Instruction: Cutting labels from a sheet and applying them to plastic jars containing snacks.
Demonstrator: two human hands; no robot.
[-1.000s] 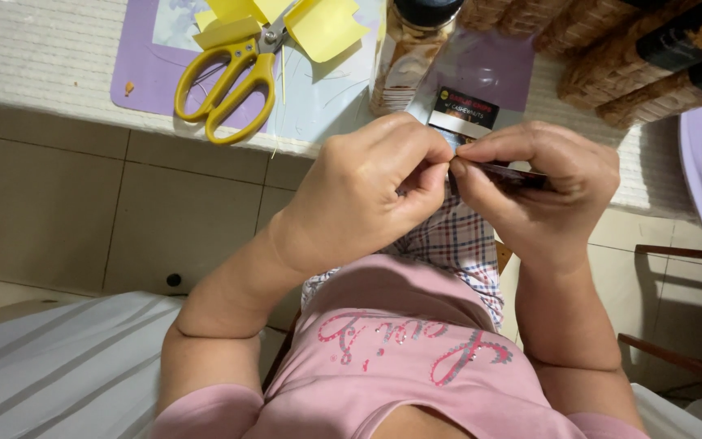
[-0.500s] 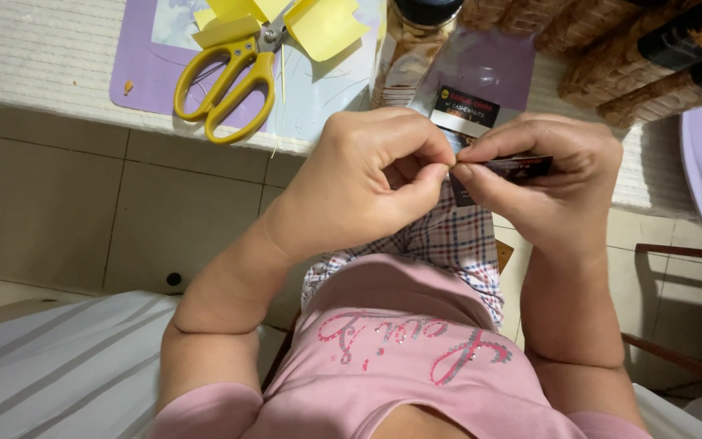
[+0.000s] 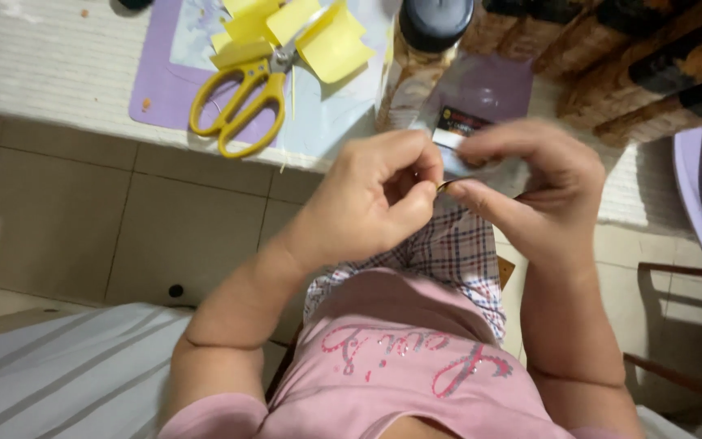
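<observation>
Currently, positions as follows.
Left hand (image 3: 371, 203): fingers curled, thumb and forefinger pinched on the edge of the small packet (image 3: 481, 175).
Right hand (image 3: 530, 195): fingers closed around the small packet, thumb on its near edge.
Small packet: held between both hands above the lap, just off the table edge (image 3: 83, 122); blurred.
Scissors (image 3: 241, 93): yellow-handled, lying on the purple mat (image 3: 156, 81) among yellow paper pieces (image 3: 327, 41).
Jar (image 3: 420, 57): dark lid, standing just beyond the hands.
</observation>
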